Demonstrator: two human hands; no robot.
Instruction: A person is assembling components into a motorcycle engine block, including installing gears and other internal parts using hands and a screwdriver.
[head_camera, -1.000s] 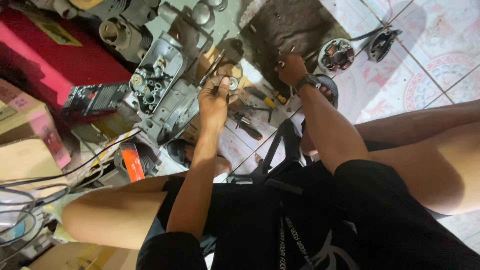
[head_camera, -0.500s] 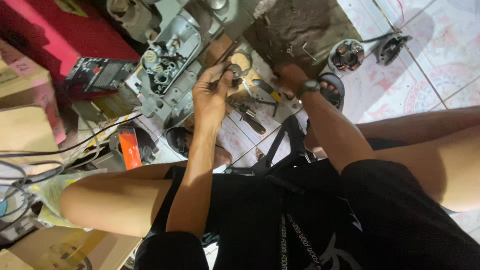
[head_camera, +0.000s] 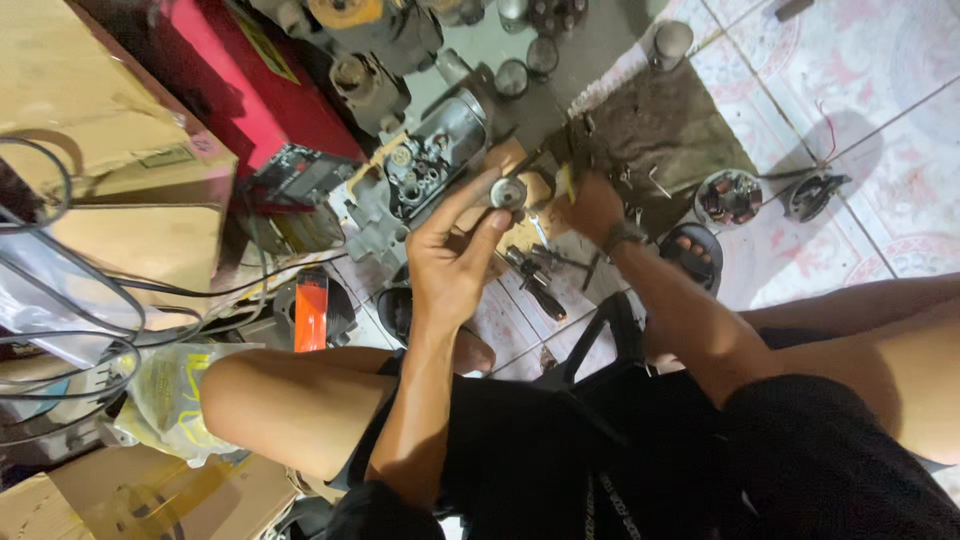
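My left hand (head_camera: 455, 265) is raised over the floor and pinches a small round metal part (head_camera: 507, 191) between thumb and fingertips. Just behind it lies an opened grey engine casing (head_camera: 430, 165) with small gears showing inside. My right hand (head_camera: 592, 205), with a watch on its wrist, reaches down to the edge of a dark cloth (head_camera: 665, 130) beside the casing. A small yellow piece (head_camera: 567, 181) shows at its fingertips. The fingers are curled away from me, so their grip is hidden.
A black-handled tool (head_camera: 535, 282) lies on the tiles under my hands. Two round wound coil parts (head_camera: 728, 197) (head_camera: 815, 195) sit to the right. A red machine (head_camera: 260, 90), cardboard boxes (head_camera: 130, 140), black cables (head_camera: 70, 340) and an orange part (head_camera: 311, 310) crowd the left.
My left hand has risen and turned, now showing the round part at its fingertips. My right hand has slid left toward the casing. My head view has shifted right.
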